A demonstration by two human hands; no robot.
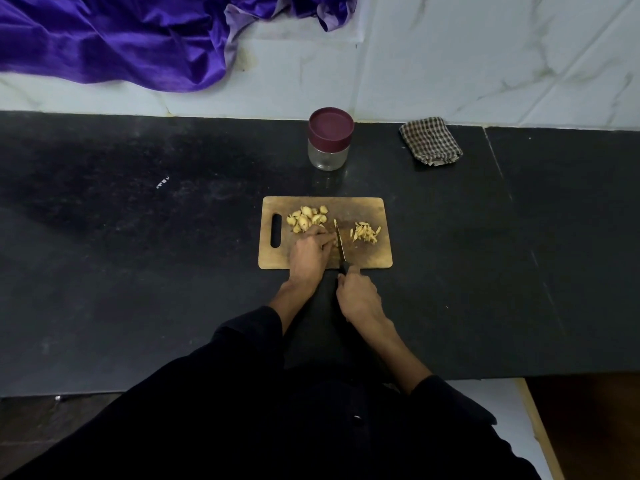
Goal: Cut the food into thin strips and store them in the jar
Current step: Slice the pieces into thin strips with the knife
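A wooden cutting board (372, 259) lies on the black counter. A heap of pale yellow food pieces (306, 218) sits at its upper left, and a small pile of thin cut strips (365, 233) lies at its right. My left hand (310, 252) holds a piece down on the board with curled fingers, just left of the blade. My right hand (358, 296) grips the handle of a knife (341, 244) whose blade points away from me across the board's middle. A glass jar (329, 140) with a maroon lid on stands behind the board.
A folded checked cloth (431, 141) lies on the counter at the back right. Purple fabric (114, 39) is draped over the white tiled ledge at the back left. The counter's near edge runs just in front of my body.
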